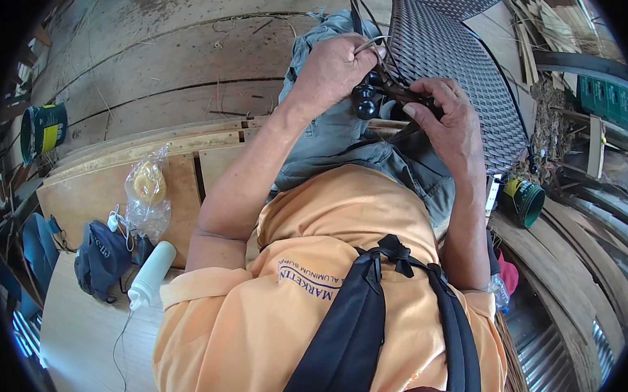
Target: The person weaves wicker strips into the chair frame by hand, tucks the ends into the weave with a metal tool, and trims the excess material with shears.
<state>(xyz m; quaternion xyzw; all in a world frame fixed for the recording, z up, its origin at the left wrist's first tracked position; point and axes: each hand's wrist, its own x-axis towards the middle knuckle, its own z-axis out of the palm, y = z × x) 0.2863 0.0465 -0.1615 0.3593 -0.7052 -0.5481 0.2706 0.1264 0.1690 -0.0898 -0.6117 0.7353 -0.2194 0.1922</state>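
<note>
My left hand (332,71) is closed around a thin, slightly curved metal-looking piece (368,44) that sticks out past the thumb. Close by, my right hand (446,118) pinches a dark brown strip (397,91) between thumb and fingers. Both hands work at the edge of a grey woven wicker chair (456,68), which rests tilted against my legs. Just below my left hand is a shiny black rounded object (365,107); its kind I cannot make out. My fingers hide part of the strip.
Left of me, a wooden bench (86,328) holds a white bottle-shaped device (151,275) with a cord, a dark blue bag (103,257) and bread in a plastic bag (149,187). Green buckets stand at the left (43,132) and right (522,201). Wood planks (567,282) lie at the right.
</note>
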